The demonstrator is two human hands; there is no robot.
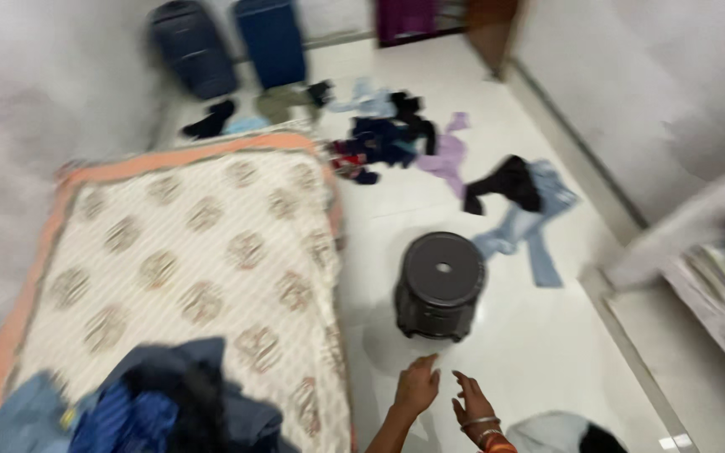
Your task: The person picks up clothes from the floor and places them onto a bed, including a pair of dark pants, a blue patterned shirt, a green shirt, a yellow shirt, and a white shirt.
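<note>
- Stool [440,285]: dark, round, plastic, w/ a small hole in the top. Stands upright on the white tiled floor [539,344], just beside the bed's right edge, near centre of view.
- Left hand [417,387]: low in frame, just below the stool, not touching it. Fingers loose and spread, index pointing up-right; holds nothing.
- Right hand [472,401]: just beside the left, also apart from the stool. Fingers splayed, empty. Bangles [482,428] on the wrist.
- Bed [203,260]: left of the hands, cream cover w/ round printed motifs and an orange border.
- Dark blue clothes [144,403]: heaped on the bed's near end, bottom left.
- Jeans [530,231]: light blue, spread on the floor right of and behind the stool, w/ a black garment [505,180] on their upper part.
- Clothes pile [388,134]: mixed dark, red and lilac pieces, farther back on the floor by the bed's far corner.
- Two blue bins [228,42]: against the far wall, blurred.
- Whole view is motion-blurred; fine detail can't be told.
</note>
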